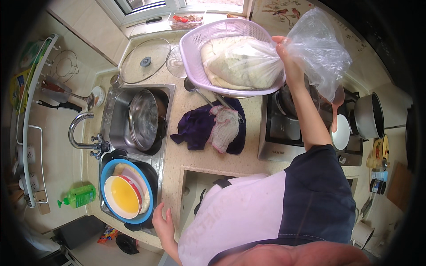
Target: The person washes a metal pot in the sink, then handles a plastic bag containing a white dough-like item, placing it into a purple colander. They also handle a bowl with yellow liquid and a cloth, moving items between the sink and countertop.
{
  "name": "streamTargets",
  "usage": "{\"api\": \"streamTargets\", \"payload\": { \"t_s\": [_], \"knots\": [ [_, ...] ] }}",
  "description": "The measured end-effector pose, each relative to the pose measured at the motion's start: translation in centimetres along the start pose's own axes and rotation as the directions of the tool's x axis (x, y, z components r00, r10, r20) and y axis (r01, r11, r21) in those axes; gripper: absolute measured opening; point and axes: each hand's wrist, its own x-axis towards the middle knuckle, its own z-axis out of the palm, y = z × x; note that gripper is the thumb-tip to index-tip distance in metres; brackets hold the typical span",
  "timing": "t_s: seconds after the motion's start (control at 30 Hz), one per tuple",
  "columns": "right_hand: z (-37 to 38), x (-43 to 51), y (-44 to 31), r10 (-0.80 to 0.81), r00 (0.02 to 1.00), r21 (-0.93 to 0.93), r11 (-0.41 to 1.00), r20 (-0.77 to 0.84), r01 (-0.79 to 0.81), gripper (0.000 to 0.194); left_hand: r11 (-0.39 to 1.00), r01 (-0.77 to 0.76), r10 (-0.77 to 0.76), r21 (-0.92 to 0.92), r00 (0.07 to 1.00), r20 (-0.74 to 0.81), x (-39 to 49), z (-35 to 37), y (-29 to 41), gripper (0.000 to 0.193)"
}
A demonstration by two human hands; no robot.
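Observation:
My right hand (289, 61) grips the gathered neck of a clear plastic bag (321, 46), whose loose top flares out to the right. The filled part of the bag lies with a pale, cloth-like bundle (223, 63) in a lilac perforated plastic basket (191, 56); what the bag holds is blurred by the film. My left hand (163, 221) hangs with fingers apart beside a blue-rimmed basin (150, 199) over the sink. A bowl with a yellow inside (124, 196) sits in that basin, with something pale around it.
Dark purple cloth (196, 128) and a whitish mesh cloth (224, 129) lie on the counter. A metal pot (143, 119) stands in the sink by the faucet (80, 133). A glass lid (144, 71) lies behind it. The gas stove (279, 151) is at right, with a saucepan (369, 114).

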Motion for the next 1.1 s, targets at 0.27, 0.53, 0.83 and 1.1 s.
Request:
{"api": "streamTargets", "payload": {
  "t_s": [0.27, 0.53, 0.83, 1.1],
  "knots": [
    [-1.2, 0.5, 3.3, -0.22, 0.958, -0.096, 0.966, 0.182, 0.24, 0.033, 0.999, -0.034, 0.034, 0.028, 0.999, 0.005, 0.4, 0.2, 0.5, 0.028],
    [2.6, 1.0, 3.2, 0.067, 0.967, 0.062, 0.997, -0.244, -0.054, 0.044, 0.999, -0.038, 0.038, 0.02, 0.999, -0.02, 0.1, 0.1, 0.6, 0.029],
    [1.8, 5.9, 1.2, 0.109, 0.99, 0.504, 0.862, -0.085, -0.052, 0.043, 1.0, 0.017, -0.016, 0.009, 0.999, -0.047, -1.5, 0.5, -0.6, 0.03],
    [1.1, 10.8, 0.5, -0.021, 0.963, 0.583, 0.799, 0.268, -0.145, 0.051, 0.999, 0.033, -0.032, 0.021, 0.999, -0.037, -0.9, 0.7, 0.5, 0.031]
  ]
}}
